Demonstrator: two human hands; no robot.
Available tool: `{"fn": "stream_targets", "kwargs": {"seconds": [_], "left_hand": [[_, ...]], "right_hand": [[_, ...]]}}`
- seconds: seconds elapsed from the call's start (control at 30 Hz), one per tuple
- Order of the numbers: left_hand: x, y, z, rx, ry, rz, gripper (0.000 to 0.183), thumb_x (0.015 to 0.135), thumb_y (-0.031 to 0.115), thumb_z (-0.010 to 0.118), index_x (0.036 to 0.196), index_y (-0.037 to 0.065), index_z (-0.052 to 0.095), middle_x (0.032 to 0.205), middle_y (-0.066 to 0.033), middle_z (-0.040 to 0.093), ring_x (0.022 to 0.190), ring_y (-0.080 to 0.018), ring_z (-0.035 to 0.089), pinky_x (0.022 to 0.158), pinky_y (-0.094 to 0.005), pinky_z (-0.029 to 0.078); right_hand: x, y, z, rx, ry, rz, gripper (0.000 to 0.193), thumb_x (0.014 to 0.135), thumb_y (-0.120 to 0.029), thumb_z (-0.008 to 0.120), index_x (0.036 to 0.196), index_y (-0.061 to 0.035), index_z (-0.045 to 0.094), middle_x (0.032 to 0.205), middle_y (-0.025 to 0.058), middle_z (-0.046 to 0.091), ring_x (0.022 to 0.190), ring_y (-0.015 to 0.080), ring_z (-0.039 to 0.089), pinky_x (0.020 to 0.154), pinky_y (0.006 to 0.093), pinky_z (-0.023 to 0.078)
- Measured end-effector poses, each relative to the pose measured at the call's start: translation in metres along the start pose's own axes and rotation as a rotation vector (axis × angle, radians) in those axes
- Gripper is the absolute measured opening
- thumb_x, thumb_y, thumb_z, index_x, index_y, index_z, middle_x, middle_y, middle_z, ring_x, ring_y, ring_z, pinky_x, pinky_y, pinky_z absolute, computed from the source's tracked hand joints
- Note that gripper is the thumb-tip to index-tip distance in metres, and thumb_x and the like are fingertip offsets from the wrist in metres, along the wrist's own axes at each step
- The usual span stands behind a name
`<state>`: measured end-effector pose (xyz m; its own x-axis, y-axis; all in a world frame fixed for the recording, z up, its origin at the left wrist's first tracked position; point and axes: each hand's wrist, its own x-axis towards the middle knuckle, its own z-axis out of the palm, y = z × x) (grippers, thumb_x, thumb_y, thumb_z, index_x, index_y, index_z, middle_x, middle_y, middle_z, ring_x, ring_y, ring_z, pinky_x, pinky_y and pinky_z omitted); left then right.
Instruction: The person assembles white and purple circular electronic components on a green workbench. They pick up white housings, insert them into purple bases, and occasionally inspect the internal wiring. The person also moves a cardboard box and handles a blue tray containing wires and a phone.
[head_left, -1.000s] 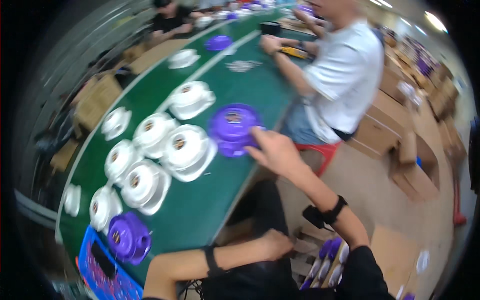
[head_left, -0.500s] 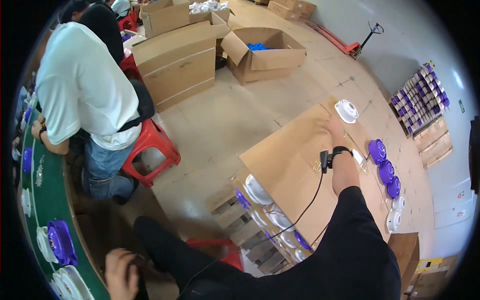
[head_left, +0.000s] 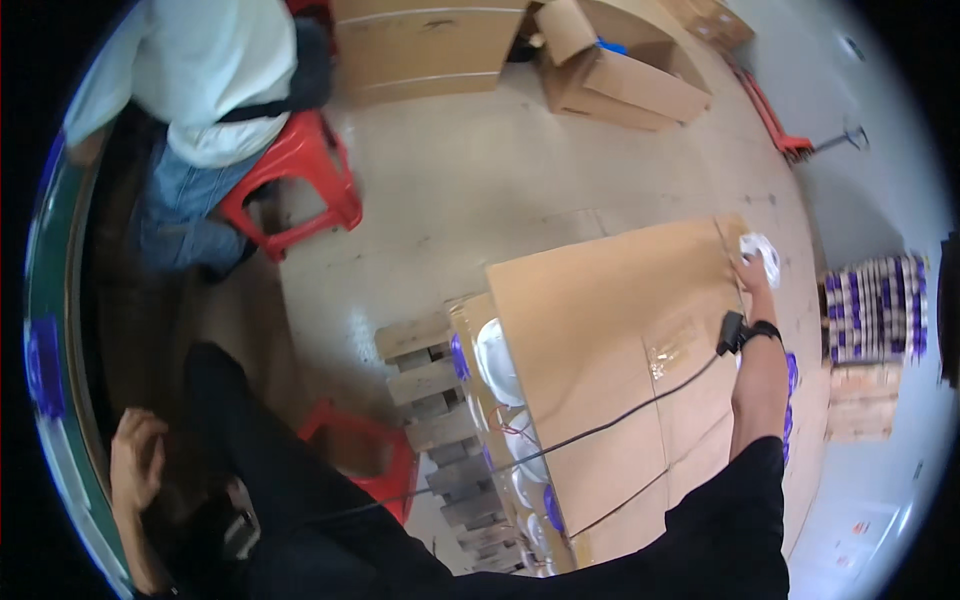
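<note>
My right hand [head_left: 750,272] is stretched far out to the right over a flat cardboard sheet [head_left: 610,340], with a black wrist strap and a cable running back along the arm. Its fingers close on the near edge of a white round part [head_left: 765,247] lying at the sheet's far corner. Under the sheet, white and purple round parts [head_left: 497,360] are stacked on a wooden pallet [head_left: 425,375]. My left hand [head_left: 135,465] rests by the edge of the green table [head_left: 55,300] at the far left. Its fingers are loosely curled and hold nothing.
A person in a white shirt and jeans sits on a red stool [head_left: 300,175] at the upper left. Open cardboard boxes [head_left: 600,70] stand at the top, with a red pallet jack [head_left: 790,135] to their right. Purple and white stacks [head_left: 875,305] stand at the right. A purple disc [head_left: 45,365] lies on the table.
The view has swung from the green table to the floor on my right. My right hand left the purple disc on the table and reached out to the white part on the cardboard.
</note>
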<state>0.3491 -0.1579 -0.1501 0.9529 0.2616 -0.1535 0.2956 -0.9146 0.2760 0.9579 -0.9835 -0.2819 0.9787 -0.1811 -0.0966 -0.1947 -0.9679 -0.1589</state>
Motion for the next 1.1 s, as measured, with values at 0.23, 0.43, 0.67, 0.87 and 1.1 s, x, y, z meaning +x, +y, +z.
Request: {"fn": "stream_targets", "kwargs": {"seconds": [0.23,0.43,0.67,0.87,1.1], "left_hand": [[-0.026,-0.047,0.014,0.097,-0.156,0.069,0.018,0.078,0.009,0.064,0.095,0.003,0.061,0.092,-0.0172,0.057,0.094,-0.0373,0.057,0.078,-0.0479,0.049],[-0.005,-0.024,0.016,0.147,-0.226,0.18,0.027,0.083,0.018,0.064,0.106,0.004,0.064,0.094,-0.0156,0.065,0.098,-0.034,0.063,0.082,-0.0476,0.054],[-0.028,0.045,0.05,0.099,-0.278,0.347,0.019,0.081,0.023,0.065,0.082,0.004,0.07,0.081,-0.0171,0.07,0.084,-0.0356,0.07,0.072,-0.0462,0.058],[-0.031,0.043,0.006,-0.12,-0.183,0.477,0.032,0.082,0.022,0.067,0.111,0.007,0.064,0.092,-0.0112,0.065,0.092,-0.0303,0.066,0.081,-0.044,0.054],[-0.025,0.063,-0.001,-0.122,-0.232,0.363,0.024,0.08,0.01,0.067,0.103,0.004,0.069,0.088,-0.0139,0.067,0.087,-0.0313,0.066,0.079,-0.0428,0.054]], "right_hand": [[0.026,0.018,-0.034,0.572,-0.15,-0.111,0.029,0.092,-0.025,0.06,0.118,-0.0116,0.06,0.093,0.0036,0.063,0.068,0.0136,0.059,0.049,0.0268,0.047],[-0.262,-0.177,0.117,0.456,-0.153,-0.455,0.036,0.091,-0.032,0.061,0.12,-0.0109,0.061,0.107,0.0093,0.064,0.087,0.0212,0.06,0.069,0.0362,0.051],[-0.406,-0.311,0.13,0.312,-0.233,-0.878,0.044,0.089,-0.038,0.062,0.124,-0.0117,0.06,0.117,0.0138,0.061,0.104,0.0271,0.057,0.082,0.0414,0.049],[-0.19,-0.226,0.001,-0.171,0.516,-0.425,0.051,0.088,-0.043,0.064,0.128,-0.0124,0.059,0.126,0.0177,0.059,0.118,0.0322,0.054,0.093,0.0458,0.048],[-0.15,-0.19,-0.048,-0.351,0.458,0.032,0.065,0.085,-0.052,0.064,0.138,-0.0151,0.053,0.133,0.0192,0.056,0.127,0.0365,0.052,0.103,0.0493,0.044]]}}
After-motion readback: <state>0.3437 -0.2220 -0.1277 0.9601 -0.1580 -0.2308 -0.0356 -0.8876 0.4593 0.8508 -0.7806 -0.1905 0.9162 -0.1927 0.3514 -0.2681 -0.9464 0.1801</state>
